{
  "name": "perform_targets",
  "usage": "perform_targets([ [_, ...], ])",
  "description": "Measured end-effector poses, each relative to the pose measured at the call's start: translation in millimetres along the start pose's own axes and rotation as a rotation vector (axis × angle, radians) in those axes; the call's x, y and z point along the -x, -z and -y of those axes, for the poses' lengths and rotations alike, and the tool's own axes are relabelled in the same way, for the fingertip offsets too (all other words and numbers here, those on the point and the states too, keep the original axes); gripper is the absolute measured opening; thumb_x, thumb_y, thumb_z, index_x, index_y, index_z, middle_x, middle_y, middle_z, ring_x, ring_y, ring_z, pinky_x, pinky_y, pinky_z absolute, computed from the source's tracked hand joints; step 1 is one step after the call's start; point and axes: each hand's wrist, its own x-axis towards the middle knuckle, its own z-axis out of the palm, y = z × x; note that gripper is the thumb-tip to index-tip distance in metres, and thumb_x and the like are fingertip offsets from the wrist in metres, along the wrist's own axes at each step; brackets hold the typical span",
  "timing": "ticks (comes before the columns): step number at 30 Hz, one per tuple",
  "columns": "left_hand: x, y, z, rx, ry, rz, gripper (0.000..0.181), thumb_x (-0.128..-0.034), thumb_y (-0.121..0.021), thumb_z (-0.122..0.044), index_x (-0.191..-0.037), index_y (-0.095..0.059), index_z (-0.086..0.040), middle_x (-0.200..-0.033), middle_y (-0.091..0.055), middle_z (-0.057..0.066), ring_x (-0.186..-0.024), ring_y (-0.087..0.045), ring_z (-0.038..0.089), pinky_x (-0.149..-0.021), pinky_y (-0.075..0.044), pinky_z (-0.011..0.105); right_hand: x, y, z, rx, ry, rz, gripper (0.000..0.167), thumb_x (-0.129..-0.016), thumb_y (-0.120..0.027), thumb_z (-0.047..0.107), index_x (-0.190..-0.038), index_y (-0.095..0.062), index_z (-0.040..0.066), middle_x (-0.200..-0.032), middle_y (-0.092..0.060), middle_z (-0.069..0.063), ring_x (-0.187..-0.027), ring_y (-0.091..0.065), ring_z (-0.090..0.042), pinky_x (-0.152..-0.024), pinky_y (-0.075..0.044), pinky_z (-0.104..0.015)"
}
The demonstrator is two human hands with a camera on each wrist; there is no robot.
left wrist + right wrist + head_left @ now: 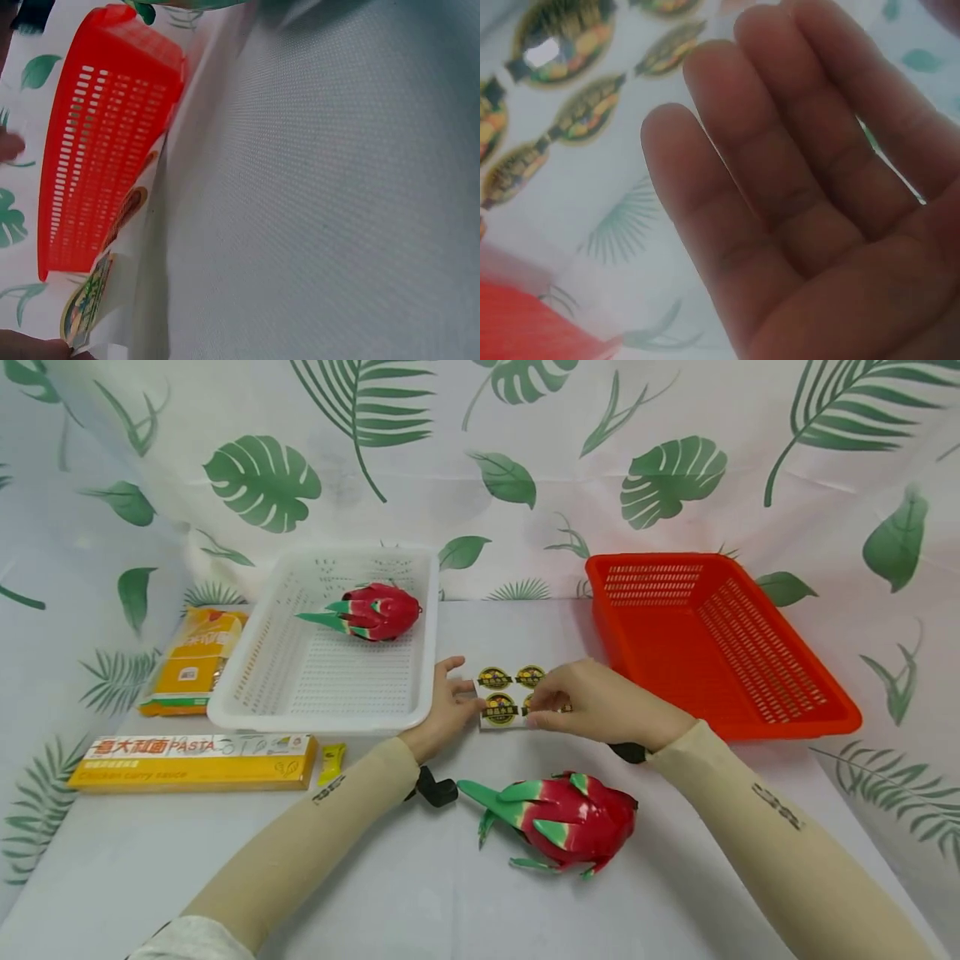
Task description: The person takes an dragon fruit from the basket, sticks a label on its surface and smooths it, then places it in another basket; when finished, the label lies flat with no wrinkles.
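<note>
A white sheet of round black-and-gold stickers (pixel 498 708) lies between the two hands in the head view. My left hand (pixel 442 714) holds its left edge, its other fingers spread; the left wrist view shows fingertips (pixel 34 346) at a corner of the sheet (pixel 86 300). My right hand (pixel 596 703) is over the sheet's right part, thumb and index finger pinched together at a sticker there and covering it. In the right wrist view its other fingers (pixel 742 150) are loosely bent beside the stickers (pixel 589 109). A red dragon fruit (pixel 581 822) lies nearer on the table.
A white basket (pixel 322 723) at the left holds another dragon fruit (pixel 382 612). A red basket (pixel 780 732) stands at the right. Further left lie a yellow bag (pixel 197 660), a pasta box (pixel 195 772) and a small yellow packet (pixel 332 763). A black object (pixel 437 789) is beside the left wrist.
</note>
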Motion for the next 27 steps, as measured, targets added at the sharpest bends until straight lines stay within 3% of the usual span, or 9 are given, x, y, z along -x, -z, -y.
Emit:
perform_targets([
  [3, -0.1, 2.8, 0.4, -0.008, -0.016, 0.007, 0.075, -0.0937, -0.062, 0.008, -0.156, -0.024, -0.008, -0.13, -0.064, 0.034, -0.112, -0.069, 0.041, -0.09, -0.055, 0.03, -27.6, 3, -3, 0.017, -0.024, 0.012, 0.01, -0.093, -0.079, 0.025, -0.096, -0.079, 0.015, -0.084, -0.075, 0.004, -0.079, -0.065, -0.013, -0.075, -0.057, -0.031],
  [6, -0.1, 4.3, 0.8, -0.019, -0.033, 0.012, 0.073, -0.0935, -0.06, 0.009, -0.155, -0.024, -0.006, -0.121, -0.069, 0.034, -0.099, -0.07, 0.029, -0.083, -0.052, 0.022, -50.8, 4, -9, 0.049, -0.048, 0.017, 0.011, -0.094, -0.077, 0.021, -0.097, -0.079, 0.011, -0.082, -0.075, 0.0, -0.078, -0.065, -0.016, -0.077, -0.058, -0.033],
  [12, -0.4, 3.0, 0.6, -0.011, -0.028, 0.003, 0.067, -0.0931, -0.055, 0.009, -0.153, -0.026, -0.001, -0.101, -0.071, 0.026, -0.081, -0.059, 0.009, -0.076, -0.045, 0.018, -85.6, -2, -23, 0.112, -0.116, 0.021, 0.022, -0.096, -0.072, 0.017, -0.113, -0.075, 0.002, -0.104, -0.077, -0.012, -0.098, -0.069, -0.028, -0.093, -0.058, -0.044],
  [15, -0.8, 0.4, 0.2, -0.001, 0.0, -0.007, 0.061, -0.0953, -0.055, 0.005, -0.152, -0.032, 0.002, -0.099, -0.071, 0.02, -0.082, -0.058, 0.01, -0.075, -0.044, 0.017, -95.8, -8, -28, 0.12, -0.174, 0.067, 0.03, -0.097, -0.072, 0.018, -0.121, -0.072, 0.001, -0.115, -0.075, -0.016, -0.11, -0.068, -0.031, -0.101, -0.056, -0.047],
  [20, -2.6, -1.6, -0.7, -0.02, -0.006, -0.003, 0.043, -0.0998, -0.057, 0.0, -0.141, -0.05, 0.01, -0.11, -0.073, 0.03, -0.089, -0.066, 0.013, -0.074, -0.047, 0.014, -105.4, -16, -32, 0.116, -0.252, 0.146, 0.034, -0.097, -0.072, 0.023, -0.125, -0.071, 0.004, -0.118, -0.071, -0.014, -0.113, -0.062, -0.03, -0.105, -0.053, -0.047],
  [27, -3.8, 0.4, -2.1, -0.069, -0.002, -0.043, 0.033, -0.1015, -0.059, -0.007, -0.129, -0.059, 0.011, -0.096, -0.071, 0.016, -0.077, -0.057, 0.005, -0.067, -0.045, 0.014, -108.2, -20, -35, 0.082, -0.216, 0.08, 0.016, -0.094, -0.075, 0.017, -0.107, -0.075, 0.006, -0.102, -0.073, -0.011, -0.097, -0.064, -0.026, -0.09, -0.056, -0.041],
])
